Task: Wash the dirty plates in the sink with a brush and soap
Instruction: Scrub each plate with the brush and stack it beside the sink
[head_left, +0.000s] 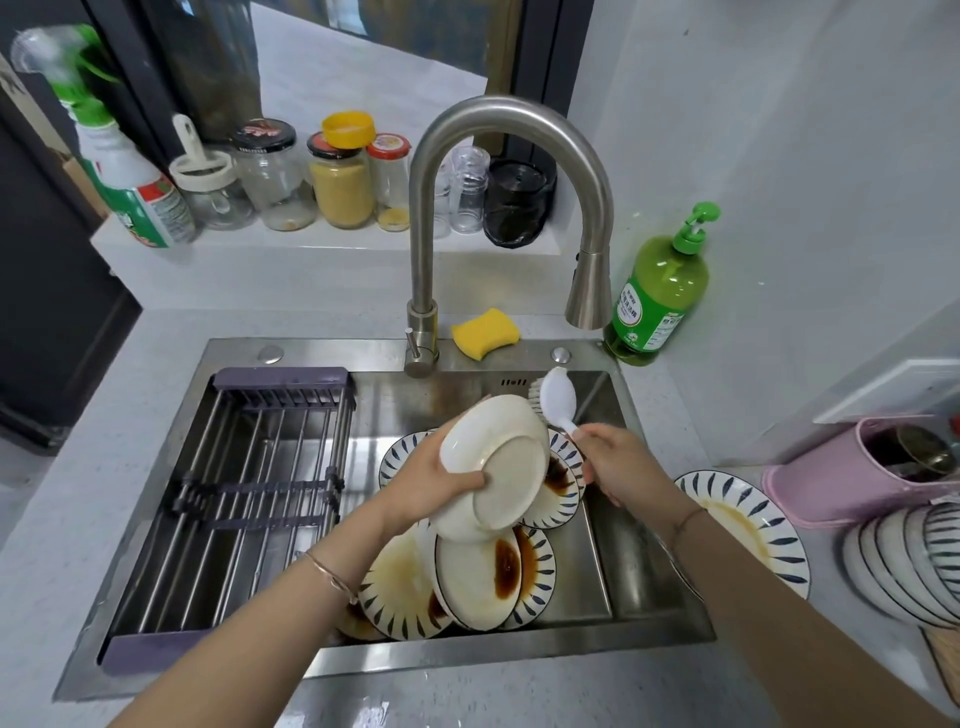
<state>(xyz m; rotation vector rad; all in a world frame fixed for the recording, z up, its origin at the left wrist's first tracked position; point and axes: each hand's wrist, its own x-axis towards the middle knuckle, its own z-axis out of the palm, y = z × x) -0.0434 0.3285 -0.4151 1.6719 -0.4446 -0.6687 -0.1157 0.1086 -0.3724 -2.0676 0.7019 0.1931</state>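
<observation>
My left hand (434, 480) grips a white plate (496, 467) by its edge, tilted with its underside toward me, above the steel sink (613, 561). My right hand (615, 465) holds the handle of a white dish brush (557, 399); its bristles sit behind the plate's upper right rim. Several dirty plates (483, 577) with blue leaf rims and brown sauce stains lie stacked in the sink below. A green soap bottle (657, 296) with a pump stands on the counter right of the faucet.
A curved steel faucet (511, 150) arches over the sink, a yellow sponge (485, 332) behind it. A drying rack (249, 493) fills the sink's left half. One dirty plate (748, 525), stacked bowls (904, 566) and a pink holder (862, 473) stand at right. Jars (340, 182) line the back ledge.
</observation>
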